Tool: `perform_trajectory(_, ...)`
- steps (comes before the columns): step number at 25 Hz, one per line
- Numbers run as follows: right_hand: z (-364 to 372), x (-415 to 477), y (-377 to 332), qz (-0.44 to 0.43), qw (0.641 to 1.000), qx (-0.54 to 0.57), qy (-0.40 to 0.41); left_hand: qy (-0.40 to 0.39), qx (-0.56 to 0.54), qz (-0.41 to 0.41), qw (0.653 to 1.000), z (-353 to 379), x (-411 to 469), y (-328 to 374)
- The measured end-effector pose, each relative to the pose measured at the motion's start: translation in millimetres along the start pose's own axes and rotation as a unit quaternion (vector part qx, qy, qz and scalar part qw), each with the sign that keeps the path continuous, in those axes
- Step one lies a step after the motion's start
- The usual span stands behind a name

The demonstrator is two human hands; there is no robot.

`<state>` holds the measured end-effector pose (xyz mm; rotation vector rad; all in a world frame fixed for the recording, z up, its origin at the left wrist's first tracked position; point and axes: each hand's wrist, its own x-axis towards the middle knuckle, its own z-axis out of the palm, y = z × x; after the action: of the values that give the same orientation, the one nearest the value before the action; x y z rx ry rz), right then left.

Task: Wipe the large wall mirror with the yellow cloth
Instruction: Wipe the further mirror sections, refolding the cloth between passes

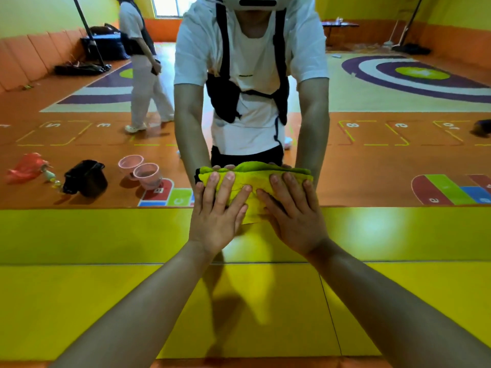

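The large wall mirror (372, 155) fills the upper half of the head view; its lower edge meets yellow wall padding. A folded yellow cloth (253, 181) lies flat against the glass just above that edge. My left hand (219, 208) presses on the cloth's left part with straight, spread fingers. My right hand (291, 208) presses on its right part the same way. Both palms overlap the cloth's lower edge and the padding. The mirror reflects my own arms and torso behind the cloth.
Yellow padded panels (106, 288) cover the wall below the mirror. Reflected in the glass are two pink buckets (140, 170), a black bin (86, 177), a red bag (26, 167) and another person (143, 62) standing on the orange floor.
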<state>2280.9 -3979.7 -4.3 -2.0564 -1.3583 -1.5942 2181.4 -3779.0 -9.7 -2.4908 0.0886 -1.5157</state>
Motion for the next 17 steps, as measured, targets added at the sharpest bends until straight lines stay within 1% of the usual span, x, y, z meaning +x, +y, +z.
perform_trajectory(4, 13, -45, -19, 0.014, 1.000, 0.006, -0.025, -0.033, 0.006, 0.006, 0.999, 14, -43, 13)
perform_trajectory(9, 20, -93, -40, 0.026, 0.994, 0.044, -0.095, -0.082, -0.011, -0.003, 0.997, 22, -92, 31)
perform_trajectory(14, 23, -139, -67, 0.066, 0.980, 0.092, -0.165, -0.208, -0.064, -0.050, 0.975, 8, -135, 55)
perform_trajectory(17, 22, -164, -81, 0.074, 0.970, 0.092, -0.213, -0.302, -0.052, -0.077, 0.949, -5, -149, 71)
